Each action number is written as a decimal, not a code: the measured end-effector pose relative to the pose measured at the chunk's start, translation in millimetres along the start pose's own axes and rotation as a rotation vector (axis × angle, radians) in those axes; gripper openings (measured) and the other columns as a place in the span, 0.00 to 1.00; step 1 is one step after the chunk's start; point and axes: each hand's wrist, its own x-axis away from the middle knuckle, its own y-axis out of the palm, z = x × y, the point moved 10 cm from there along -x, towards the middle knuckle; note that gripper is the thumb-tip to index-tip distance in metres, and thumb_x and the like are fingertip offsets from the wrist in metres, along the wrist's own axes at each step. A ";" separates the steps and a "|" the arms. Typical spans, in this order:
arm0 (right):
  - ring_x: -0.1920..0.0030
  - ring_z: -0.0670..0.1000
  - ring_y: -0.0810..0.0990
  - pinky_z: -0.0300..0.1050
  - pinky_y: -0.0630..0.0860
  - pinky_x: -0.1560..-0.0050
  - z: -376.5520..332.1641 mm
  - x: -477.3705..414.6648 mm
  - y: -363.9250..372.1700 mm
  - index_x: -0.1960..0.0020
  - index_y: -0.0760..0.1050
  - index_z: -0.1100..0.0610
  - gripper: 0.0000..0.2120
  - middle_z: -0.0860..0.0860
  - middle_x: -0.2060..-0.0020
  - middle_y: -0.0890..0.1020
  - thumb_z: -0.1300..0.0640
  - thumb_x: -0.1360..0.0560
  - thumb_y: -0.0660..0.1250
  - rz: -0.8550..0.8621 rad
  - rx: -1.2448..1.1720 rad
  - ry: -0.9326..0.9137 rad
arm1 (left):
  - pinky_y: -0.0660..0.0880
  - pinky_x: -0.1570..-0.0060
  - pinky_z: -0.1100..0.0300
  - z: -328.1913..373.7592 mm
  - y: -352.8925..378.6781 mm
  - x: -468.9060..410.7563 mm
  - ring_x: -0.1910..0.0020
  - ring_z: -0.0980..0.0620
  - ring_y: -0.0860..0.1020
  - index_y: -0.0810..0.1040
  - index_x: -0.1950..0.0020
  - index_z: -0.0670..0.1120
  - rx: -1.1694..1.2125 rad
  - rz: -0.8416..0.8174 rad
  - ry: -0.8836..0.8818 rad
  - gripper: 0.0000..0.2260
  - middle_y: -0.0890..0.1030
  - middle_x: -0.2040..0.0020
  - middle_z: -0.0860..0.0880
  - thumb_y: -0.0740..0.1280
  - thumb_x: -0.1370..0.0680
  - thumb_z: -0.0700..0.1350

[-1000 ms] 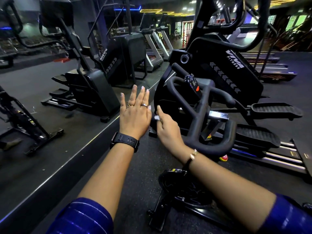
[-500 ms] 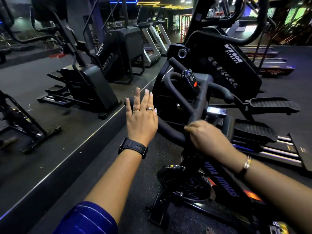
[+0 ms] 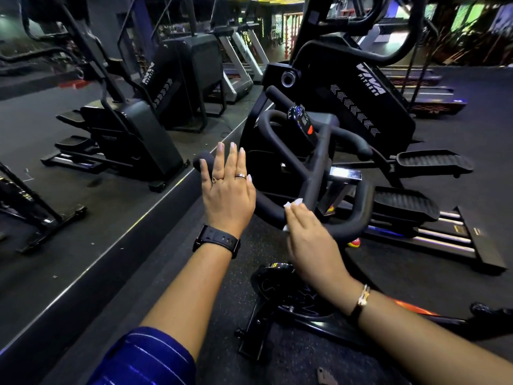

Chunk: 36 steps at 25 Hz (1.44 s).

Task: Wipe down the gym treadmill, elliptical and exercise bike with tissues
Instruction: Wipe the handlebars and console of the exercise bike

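The black exercise bike stands right in front of me, its looped handlebar (image 3: 313, 173) carrying a small console (image 3: 302, 122). My right hand (image 3: 311, 243) holds a white tissue (image 3: 291, 204) against the near curved bar, just left of the centre stem. My left hand (image 3: 227, 195) is raised with flat, straight fingers in front of the handlebar's left end, holding nothing. Behind the bike rises the black elliptical (image 3: 361, 87), with its foot pedals (image 3: 433, 162) to the right. The bike's flywheel housing (image 3: 277, 284) sits low between my arms.
A mirror wall with a dark ledge (image 3: 111, 245) runs along the left and reflects the machines. Treadmill decks (image 3: 433, 101) lie at the far right. The elliptical's rails (image 3: 458, 240) stretch over the dark rubber floor on the right.
My right hand went from the bar's left part to a grip on the centre stem and now lies on the near curve with the tissue. My left hand stays raised and open.
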 end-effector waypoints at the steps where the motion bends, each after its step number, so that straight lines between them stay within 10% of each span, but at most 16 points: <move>1: 0.35 0.61 0.75 0.54 0.73 0.36 -7.1 5.7 1.1 0.34 0.72 0.69 0.24 0.63 0.37 0.76 0.60 0.24 0.52 0.021 0.053 -0.046 | 0.35 0.27 0.44 2.7 -0.2 1.4 0.22 0.44 0.54 0.64 0.24 0.43 -0.011 -0.023 -0.022 0.26 0.63 0.23 0.46 0.49 0.20 0.49; 11: 0.37 0.56 0.77 0.53 0.67 0.32 44.6 40.0 -22.8 0.32 0.74 0.63 0.23 0.56 0.36 0.78 0.58 0.26 0.58 0.126 0.084 -0.246 | 0.30 0.28 0.42 69.4 22.0 48.8 0.22 0.50 0.40 0.63 0.22 0.50 0.014 -0.293 0.097 0.28 0.59 0.21 0.52 0.42 0.21 0.53; 21: 0.29 0.64 0.66 0.53 0.58 0.28 180.9 -35.8 -7.9 0.37 0.75 0.68 0.22 0.63 0.38 0.76 0.57 0.23 0.53 -0.060 -0.241 0.094 | 0.32 0.27 0.46 78.8 26.1 61.5 0.21 0.53 0.40 0.55 0.20 0.50 0.046 -0.509 -0.010 0.24 0.53 0.20 0.54 0.45 0.16 0.53; 30: 0.27 0.59 0.63 0.46 0.54 0.25 81.9 69.9 -21.5 0.28 0.65 0.68 0.22 0.64 0.29 0.66 0.64 0.21 0.55 -0.049 -0.560 -0.302 | 0.37 0.25 0.45 93.1 -32.7 126.7 0.21 0.53 0.50 0.54 0.20 0.52 -0.059 -0.514 -0.222 0.23 0.56 0.20 0.55 0.48 0.15 0.53; 36: 0.52 0.65 0.76 0.49 0.69 0.50 -4.5 124.2 -21.6 0.37 0.76 0.63 0.16 0.59 0.53 0.78 0.66 0.24 0.65 -0.315 -0.648 -0.568 | 0.49 0.24 0.46 41.7 -135.7 238.8 0.22 0.51 0.58 0.63 0.23 0.52 -0.188 -0.470 -0.587 0.22 0.65 0.23 0.53 0.56 0.17 0.52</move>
